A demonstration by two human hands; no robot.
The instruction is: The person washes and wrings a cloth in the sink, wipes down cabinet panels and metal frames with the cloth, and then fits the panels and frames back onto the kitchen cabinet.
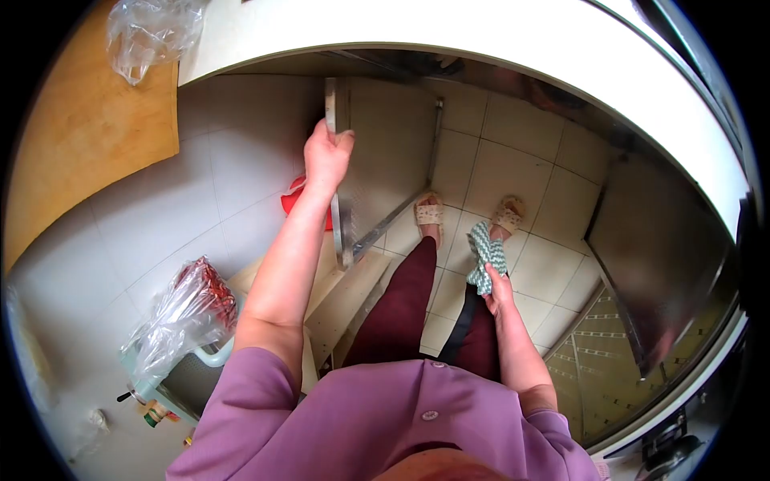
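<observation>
My left hand [327, 156] is closed round the upright metal-framed edge of an open door [385, 136], its thumb on the panel side. The door stands on end to the left of my legs, its pale panel facing right. Low in front of my right leg, my right hand [499, 290] grips a folded green and white patterned cloth [486, 255]. The cloth hangs above the floor, over my right slipper [508, 213] in this view.
A red object [294, 199] shows partly behind my left forearm. To the left stands a container topped with a clear plastic bag [180, 325] of red contents. A white counter edge [385, 28] curves across the top. At right is a dark glossy panel [662, 248]; tiles [513, 176] cover the floor.
</observation>
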